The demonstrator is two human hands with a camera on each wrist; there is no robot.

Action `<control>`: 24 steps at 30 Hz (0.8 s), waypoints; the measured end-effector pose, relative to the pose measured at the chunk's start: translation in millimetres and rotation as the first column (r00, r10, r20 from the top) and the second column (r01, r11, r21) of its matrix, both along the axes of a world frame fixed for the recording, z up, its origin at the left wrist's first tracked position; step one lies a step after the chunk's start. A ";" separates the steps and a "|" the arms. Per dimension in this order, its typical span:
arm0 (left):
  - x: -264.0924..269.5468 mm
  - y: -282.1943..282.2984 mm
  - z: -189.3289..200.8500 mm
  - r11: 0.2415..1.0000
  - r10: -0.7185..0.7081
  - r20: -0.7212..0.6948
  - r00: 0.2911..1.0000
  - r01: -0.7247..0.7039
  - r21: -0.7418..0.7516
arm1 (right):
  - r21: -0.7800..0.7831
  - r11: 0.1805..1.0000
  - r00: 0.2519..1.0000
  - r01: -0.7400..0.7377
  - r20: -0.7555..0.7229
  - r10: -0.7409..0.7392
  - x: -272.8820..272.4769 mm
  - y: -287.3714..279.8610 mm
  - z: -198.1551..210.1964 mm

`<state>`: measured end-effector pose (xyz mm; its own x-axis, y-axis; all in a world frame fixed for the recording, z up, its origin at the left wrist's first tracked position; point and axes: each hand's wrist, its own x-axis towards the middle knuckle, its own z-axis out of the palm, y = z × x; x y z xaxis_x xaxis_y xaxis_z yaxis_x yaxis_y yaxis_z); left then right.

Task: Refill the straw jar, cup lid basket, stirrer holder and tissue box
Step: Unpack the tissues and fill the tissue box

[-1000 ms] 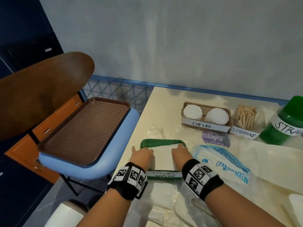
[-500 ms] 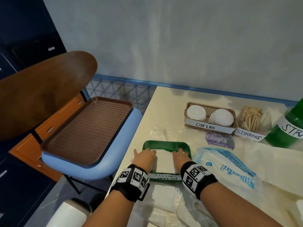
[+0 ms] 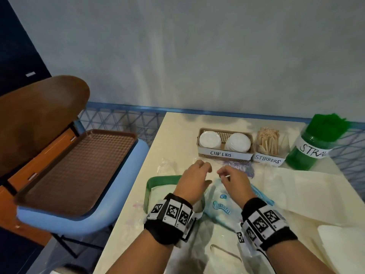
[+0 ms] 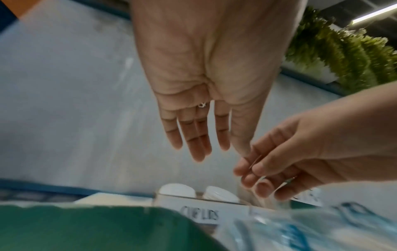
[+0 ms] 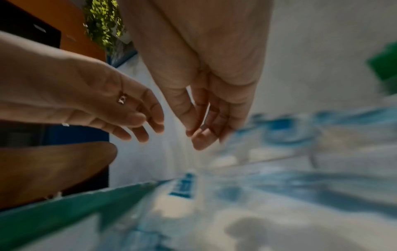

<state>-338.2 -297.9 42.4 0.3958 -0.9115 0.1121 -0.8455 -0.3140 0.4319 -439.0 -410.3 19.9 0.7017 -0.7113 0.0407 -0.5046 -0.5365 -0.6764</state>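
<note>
Half a second ago both hands pressed flat on the white tissues inside the green tissue box point(image 3: 158, 179); now they have lifted off it and hover toward 12 o'clock, close together above the blue-and-white plastic tissue pack point(image 3: 222, 206). The left hand point(image 3: 194, 179) is released, its fingers nearly straight and holding nothing, as the left wrist view shows point(image 4: 206, 71). The right hand point(image 3: 234, 180) hangs with loosely curled fingers, thumb close to the fingertips; the blurred wrist views show nothing clearly between them point(image 5: 206, 101). The tissue box is a rounded green plastic tray at the table's point(image 3: 177, 131) near left edge, at 9 o'clock from the hands, with a flat white stack inside. The pack is glossy crinkled film, touching the box's right side. At 12 o'clock stands the tan woven-look plastic cup lid basket point(image 3: 225, 148), holding two stacks of round white lids behind a handwritten label. Just right of it, at 1 o'clock, the clear stirrer holder point(image 3: 269, 153) bristles with thin wooden sticks, and at 2 o'clock the translucent green straw jar point(image 3: 310, 149) stands partly cut off by the frame. Crumpled clear wrappers and pale paper sheets point(image 3: 308, 190) lie across the cream table around and under the wrists. Off the table at 9 o'clock, a brown textured tray point(image 3: 79, 169) rests on a light-blue chair seat point(image 3: 94, 214).
</note>
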 end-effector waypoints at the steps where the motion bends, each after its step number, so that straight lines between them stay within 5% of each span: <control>1: -10.3 -9.8 -3.9 0.998 -0.049 -0.011 0.999 0.050 0.050 | -0.013 1.000 0.995 0.029 -0.093 -0.030 -8.7 -11.6 -3.5; 4: -32.9 -32.5 -22.6 0.954 -0.080 0.027 0.996 0.069 0.293 | -0.069 0.997 0.875 -0.045 -0.484 0.006 -33.3 -32.6 -23.1; 7: -39.9 -46.0 -40.2 0.891 -0.019 0.028 0.999 0.004 0.455 | -0.038 0.993 0.777 -0.108 -0.627 0.060 -44.4 -36.8 -44.4; 17: -33.6 -65.9 -44.6 0.846 0.010 0.149 0.989 -0.088 0.526 | 0.035 0.988 0.714 -0.150 -0.687 0.133 -40.1 -47.9 -62.1; 24: -38.6 -57.3 -43.7 0.978 0.012 -0.147 0.989 0.019 0.206 | 0.149 0.978 0.830 -0.143 -0.521 0.201 -41.7 -53.4 -57.5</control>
<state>-376.8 -355.2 -1.3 0.3909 -0.9102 -0.1371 -0.7791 -0.4065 0.4773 -480.7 -463.6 -37.6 0.7056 -0.5572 -0.4377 -0.7072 -0.5927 -0.3856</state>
